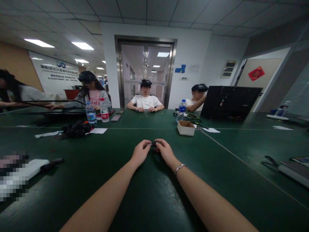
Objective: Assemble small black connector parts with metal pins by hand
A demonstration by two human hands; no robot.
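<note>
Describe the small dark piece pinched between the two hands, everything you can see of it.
The small dark piece looks black and matte, a short stub wider than tall. Only its middle shows; the fingers cover both ends. The left hand pinches its left end and the right hand its right end, so it lies level between them. It sits low over the green table, near the centre. Whether it touches the top, and what it is made of, cannot be told.
</note>
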